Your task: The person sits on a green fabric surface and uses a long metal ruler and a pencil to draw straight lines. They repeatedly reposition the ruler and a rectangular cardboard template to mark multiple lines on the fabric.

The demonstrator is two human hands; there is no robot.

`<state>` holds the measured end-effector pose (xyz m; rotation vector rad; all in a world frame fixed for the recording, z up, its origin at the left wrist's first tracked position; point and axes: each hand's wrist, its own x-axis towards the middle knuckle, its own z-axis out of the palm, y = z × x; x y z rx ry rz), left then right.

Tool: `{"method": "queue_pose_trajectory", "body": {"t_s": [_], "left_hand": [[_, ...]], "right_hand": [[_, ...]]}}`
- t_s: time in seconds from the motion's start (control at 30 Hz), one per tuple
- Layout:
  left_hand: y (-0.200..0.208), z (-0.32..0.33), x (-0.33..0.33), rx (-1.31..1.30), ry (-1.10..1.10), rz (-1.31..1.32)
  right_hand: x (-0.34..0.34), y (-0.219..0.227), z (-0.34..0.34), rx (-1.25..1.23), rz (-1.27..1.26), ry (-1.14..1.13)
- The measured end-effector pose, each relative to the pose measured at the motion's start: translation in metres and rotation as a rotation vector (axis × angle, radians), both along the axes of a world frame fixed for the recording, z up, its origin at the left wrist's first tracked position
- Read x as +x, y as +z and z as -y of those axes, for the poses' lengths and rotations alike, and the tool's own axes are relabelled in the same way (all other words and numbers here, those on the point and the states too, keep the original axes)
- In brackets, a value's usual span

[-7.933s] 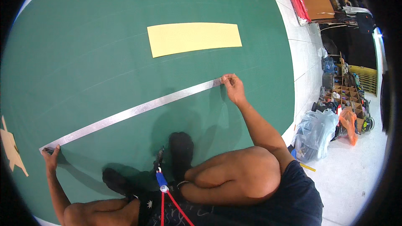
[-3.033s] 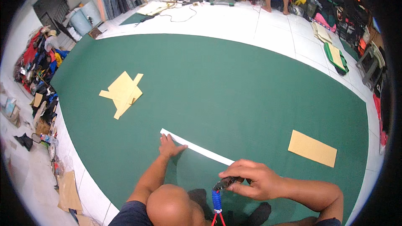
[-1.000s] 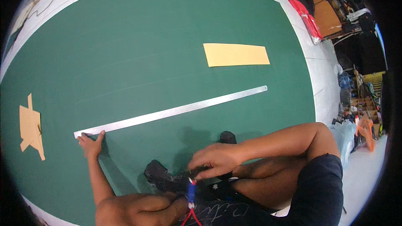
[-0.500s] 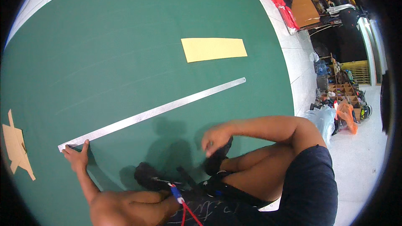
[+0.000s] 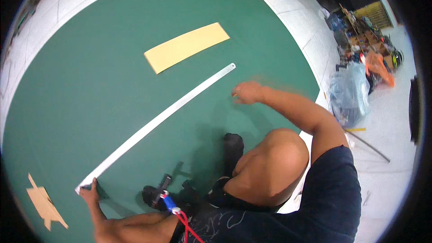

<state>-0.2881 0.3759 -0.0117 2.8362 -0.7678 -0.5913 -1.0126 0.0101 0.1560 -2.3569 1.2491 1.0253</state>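
Note:
A long flat metal ruler (image 5: pixel 155 122) lies diagonally across a large sheet of green cloth (image 5: pixel 112 85). My left hand (image 5: pixel 91 193) holds the ruler's near left end, thumb spread along its edge and fingers at the tip. Right of the ruler's far end, my right hand (image 5: pixel 249 93) hovers apart from it, fingers pinched together and somewhat blurred. A small orange tip shows at those fingers; its kind is unclear. Beyond the ruler rests a pale yellow strip-shaped piece (image 5: pixel 186 47), its material uncertain.
A tan, irregular cut piece (image 5: pixel 45 203) lies at the near left. My bent knee (image 5: pixel 274 166) rises from the cloth's near side. White tiled floor surrounds it. To the right stand a translucent plastic bag (image 5: pixel 351 94), an orange bag (image 5: pixel 379 68) and a divided wooden box (image 5: pixel 371 42).
My right hand has moved forward from beside my foot to near the ruler's far end. My left hand stays at the ruler's near end. The whole view has turned.

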Motion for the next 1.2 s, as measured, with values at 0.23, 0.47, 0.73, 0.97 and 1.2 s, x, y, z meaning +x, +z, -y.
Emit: {"method": "queue_pose_trajectory", "body": {"t_s": [0.23, 0.47, 0.73, 0.97, 1.2], "left_hand": [[-0.011, -0.007, 0.017, -0.018, 0.108, 0.032], [0.029, -0.025, -0.041, 0.219, -0.248, 0.125], [0.061, -0.003, -0.158, 0.213, -0.128, -0.13], [0.125, -0.098, -0.175, 0.168, 0.213, -0.312], [0.206, -0.198, -0.191, 0.247, 0.567, -0.243]], "right_hand": [[0.008, -0.105, -0.097, 0.141, 0.66, -0.175], [-0.002, -0.09, -0.108, 0.247, 0.766, -0.114], [-0.078, -0.103, -0.072, 0.091, 0.743, -0.143], [-0.01, -0.126, -0.009, -0.075, 1.061, -0.015], [0.041, -0.127, 0.023, -0.08, 1.171, 0.084]]}}
